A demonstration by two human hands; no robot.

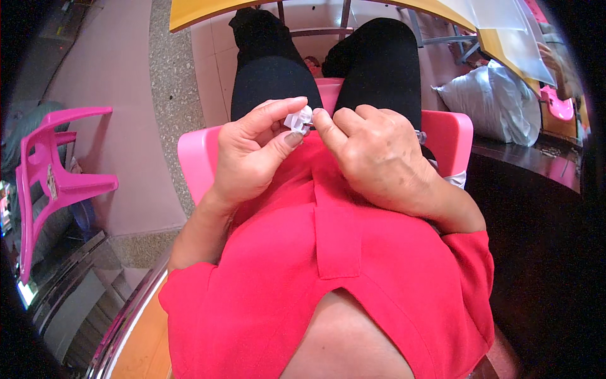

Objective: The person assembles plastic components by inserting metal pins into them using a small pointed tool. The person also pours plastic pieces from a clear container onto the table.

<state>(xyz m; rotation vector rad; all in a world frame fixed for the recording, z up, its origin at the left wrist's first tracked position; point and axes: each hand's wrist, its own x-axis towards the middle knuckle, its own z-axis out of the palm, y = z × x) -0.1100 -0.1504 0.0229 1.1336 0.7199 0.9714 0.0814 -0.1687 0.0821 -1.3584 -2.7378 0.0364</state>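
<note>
Two-hand fingertip pinch on small clear plastic piece [299,119]; glossy, translucent

Even, bright indoor light falls from above on the red shirt [353,252] and pink chair [199,158], with soft shadows under the hands. The fisheye view bends the yellow table [208,9] edge and blackens the corners (right side darkest), edges slightly blurred.
</note>
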